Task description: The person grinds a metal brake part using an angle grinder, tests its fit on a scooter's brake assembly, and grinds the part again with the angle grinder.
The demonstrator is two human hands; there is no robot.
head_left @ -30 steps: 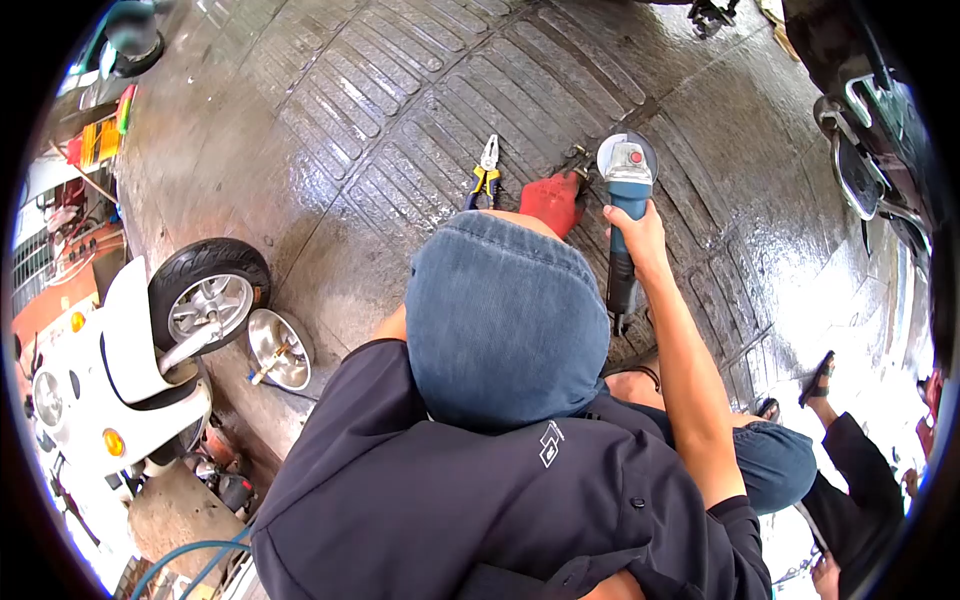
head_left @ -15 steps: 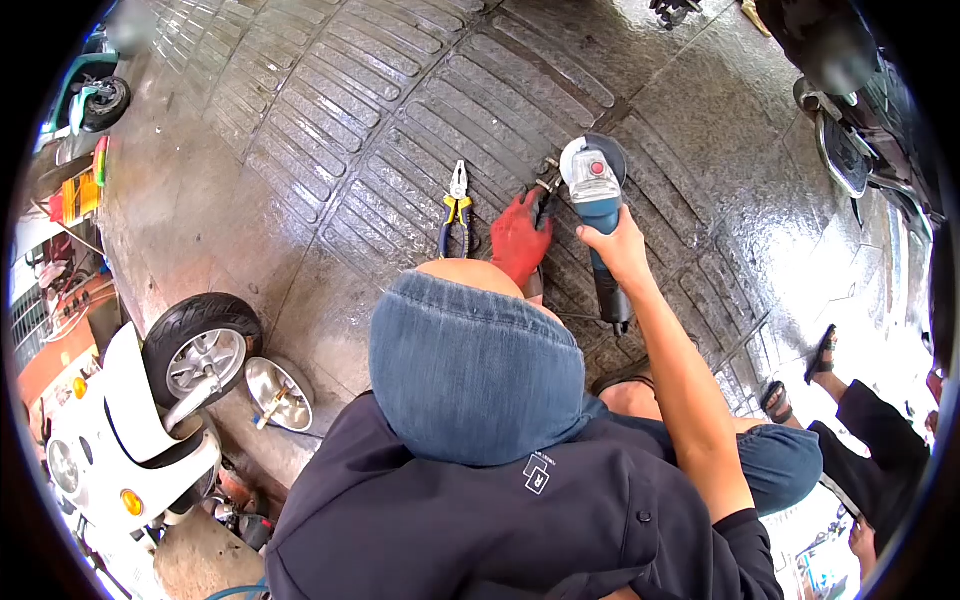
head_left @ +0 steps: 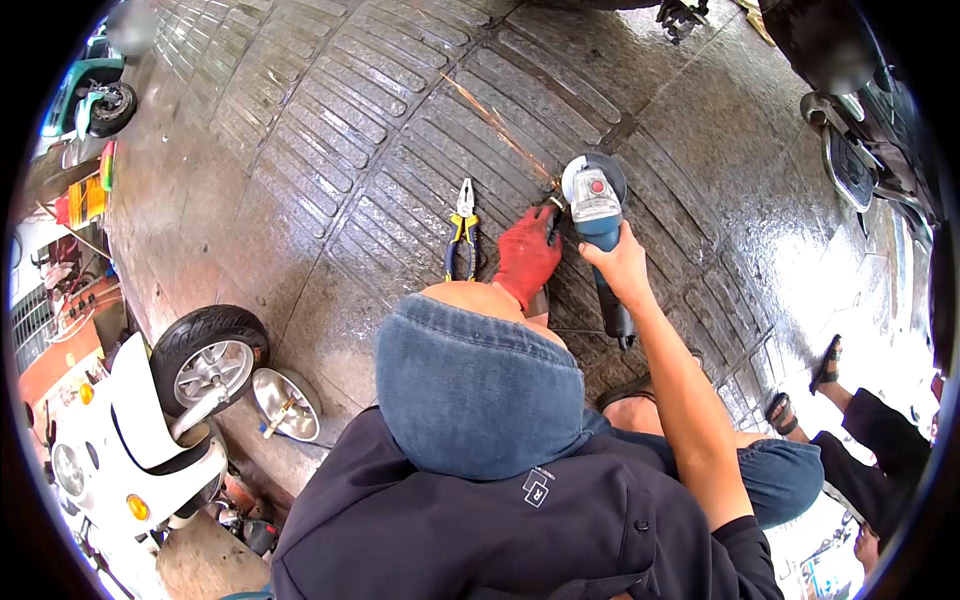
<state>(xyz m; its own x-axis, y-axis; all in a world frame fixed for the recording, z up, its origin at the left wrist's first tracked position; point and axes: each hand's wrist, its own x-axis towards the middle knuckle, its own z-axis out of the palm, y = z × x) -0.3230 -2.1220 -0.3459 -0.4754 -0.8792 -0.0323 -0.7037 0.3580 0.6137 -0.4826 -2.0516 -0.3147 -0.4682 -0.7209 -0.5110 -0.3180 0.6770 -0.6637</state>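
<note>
Now, left hand: the left hand in a red glove (head_left: 528, 250) is closed, with its fingers bent around a small metal piece (head_left: 557, 203), of which only the end is seen; what piece exactly, I cannot tell
Right hand: the bare right hand (head_left: 620, 262) is wrapped around the blue and black body of an angle grinder (head_left: 598, 228), with the thumb on the left side; how far the other fingers go around below, I cannot tell
Grinder: it lies lengthwise in the view, its silver head with a red round button to the top and its black end toward the person; the head is just beside the red glove, on its right
Disc: the pale round disc (head_left: 573, 180) is at the small metal piece, near the gloved fingertips; the exact place of touching is too small to tell
Sparks: a thin orange line of sparks (head_left: 500, 128) goes from the disc to the upper left, above the floor
Pliers: the combination pliers with yellow and dark blue handles (head_left: 463, 230) lie on the grooved grey floor (head_left: 400, 140), left of the glove and apart from it, jaws pointing up in the view
Knee: the left knee in blue denim (head_left: 480, 390) is bent below the pliers and the glove
Left side: a white scooter body (head_left: 135, 425) stands there with a black tyre (head_left: 212, 320), and beside the tyre is a silver bowl-shaped metal part (head_left: 285, 404)
Right side: another person's dark trousers (head_left: 880, 430) and sandalled foot (head_left: 828, 365) are well apart from the grinder
</note>
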